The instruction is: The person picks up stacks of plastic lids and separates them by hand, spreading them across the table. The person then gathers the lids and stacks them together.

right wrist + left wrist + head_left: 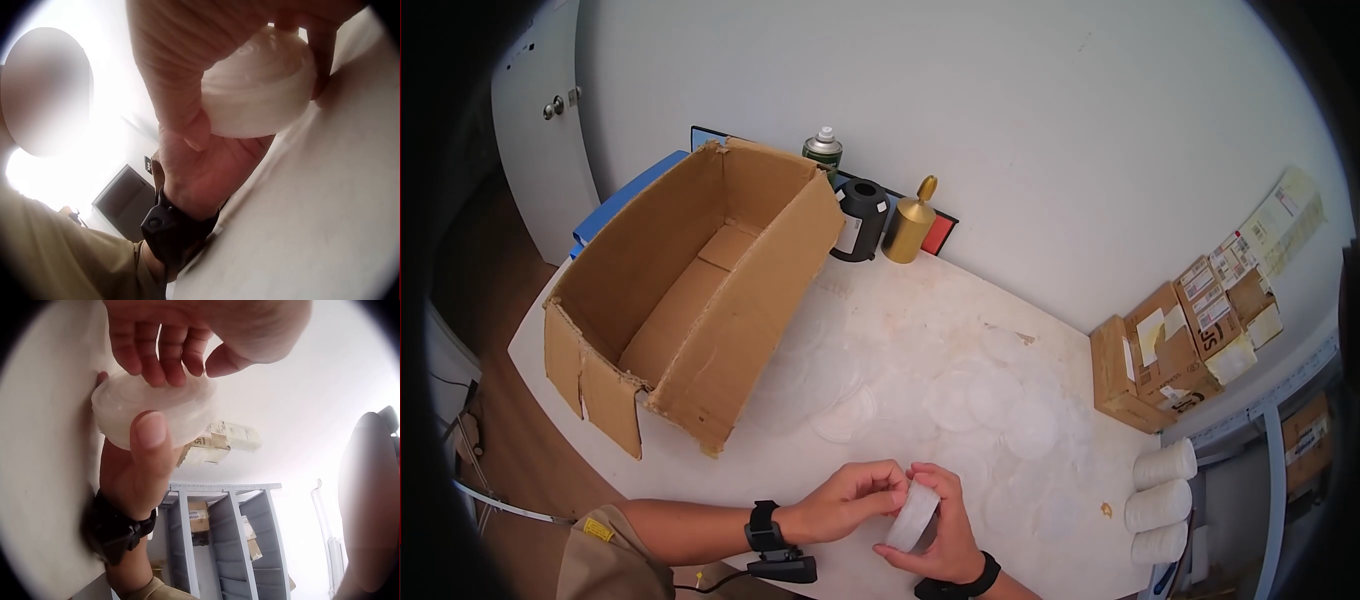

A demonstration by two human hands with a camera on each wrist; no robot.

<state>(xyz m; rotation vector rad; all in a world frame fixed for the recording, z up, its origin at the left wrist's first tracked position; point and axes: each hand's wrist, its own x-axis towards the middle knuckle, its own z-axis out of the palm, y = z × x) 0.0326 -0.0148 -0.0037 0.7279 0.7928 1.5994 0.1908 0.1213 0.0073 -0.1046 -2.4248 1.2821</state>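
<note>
A stack of thin, translucent white discs (913, 518) stands tilted above the table's front edge, gripped by the right hand (948, 540). In the left wrist view the right thumb lies across the side of the stack (153, 406). The left hand (840, 503) is at the stack's upper face with its fingers bent and their tips at the rim; the left wrist view shows these fingertips (169, 378) at the disc surface. The right wrist view shows the stack (262, 87) between both hands. More flat translucent discs (1030, 425) lie spread over the white table (880, 290).
An empty cardboard box (745, 320) stands at the left. Behind it are a spray can (823, 148), a black container (860, 222) and a gold bottle (909, 230). At the right are taped boxes (1160, 350) and white rolls (1157, 505).
</note>
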